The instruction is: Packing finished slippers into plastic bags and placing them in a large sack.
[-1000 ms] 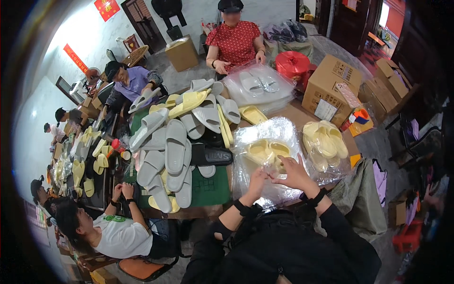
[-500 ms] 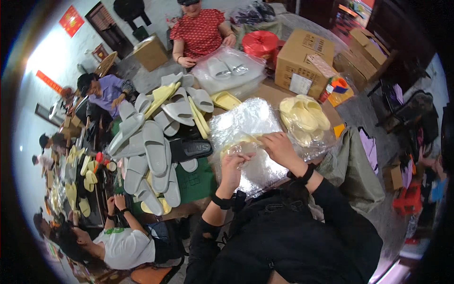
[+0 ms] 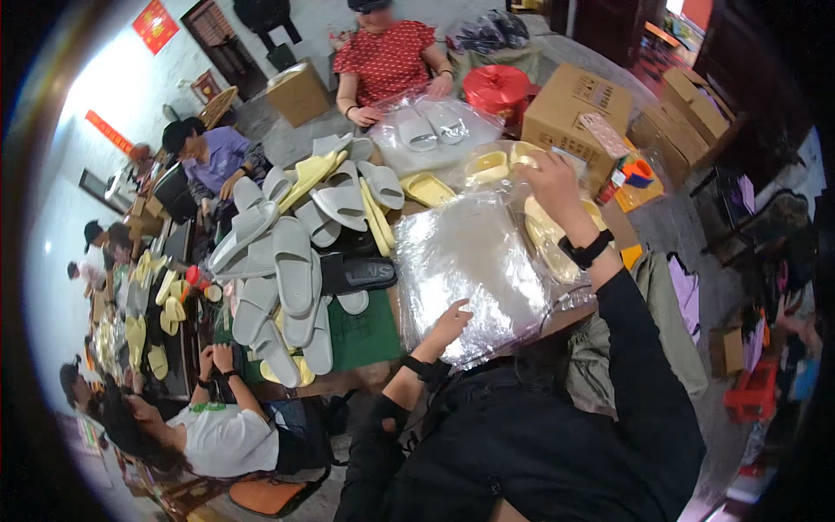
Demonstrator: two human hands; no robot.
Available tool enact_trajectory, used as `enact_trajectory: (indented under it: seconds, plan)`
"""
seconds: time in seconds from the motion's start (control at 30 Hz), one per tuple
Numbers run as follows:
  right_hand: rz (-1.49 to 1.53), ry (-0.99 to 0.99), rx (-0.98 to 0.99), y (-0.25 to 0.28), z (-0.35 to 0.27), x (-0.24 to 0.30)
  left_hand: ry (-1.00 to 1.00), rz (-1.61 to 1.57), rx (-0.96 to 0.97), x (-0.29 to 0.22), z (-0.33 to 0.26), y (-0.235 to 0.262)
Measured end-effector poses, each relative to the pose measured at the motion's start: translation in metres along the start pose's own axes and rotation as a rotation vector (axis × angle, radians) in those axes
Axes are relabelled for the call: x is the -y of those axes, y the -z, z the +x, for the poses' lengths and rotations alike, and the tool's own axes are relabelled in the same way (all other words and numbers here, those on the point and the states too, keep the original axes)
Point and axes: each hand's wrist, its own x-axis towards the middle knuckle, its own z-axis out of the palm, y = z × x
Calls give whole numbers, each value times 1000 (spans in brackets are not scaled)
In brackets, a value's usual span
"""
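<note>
Out at the far side of the table, my right hand (image 3: 552, 180) pinches a clear plastic bag with a pair of yellow slippers (image 3: 487, 168) inside. The bag hangs over other bagged yellow slippers (image 3: 546, 239), which my right arm partly covers. Over the near part of a shiny stack of clear plastic bags (image 3: 461, 261), my left hand (image 3: 450, 324) holds nothing, its fingers loosely stretched. To the left lies a heap of loose grey slides (image 3: 291, 261), with a few yellow slides (image 3: 306, 181) among them. One black slide (image 3: 355, 273) lies between the heap and the bag stack.
A single yellow slide (image 3: 427, 189) lies beyond the stack. A cardboard box (image 3: 576, 117), an orange tape dispenser (image 3: 639, 171) and a red roll (image 3: 497, 87) stand at the far right. Across the table a person in red handles bagged grey slides (image 3: 430, 126). Other people sit at left.
My right hand has moved away and up over the far side with the bagged yellow slippers. My left hand has let go and come nearer, over the bag stack.
</note>
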Motion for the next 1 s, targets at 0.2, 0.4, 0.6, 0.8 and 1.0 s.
enact_trajectory:
  seconds: [0.2, 0.4, 0.6, 0.8, 1.0]
  plan:
    - [-328, -130, 262, -32, -57, -49, -94, 371, -66, 66, 24, -9]
    - [-432, -405, 545, -61, -150, -74, -135, 470, -200, 75, 31, -16]
    - [-125, -334, 321, -32, -148, 5, -293, 53, -540, 46, 2, -1]
    - [475, -148, 579, -47, -177, 99, -380, 0, -771, 37, 0, 30]
    - [646, 113, 1116, -83, -179, 156, -428, -14, -987, 41, -14, 81]
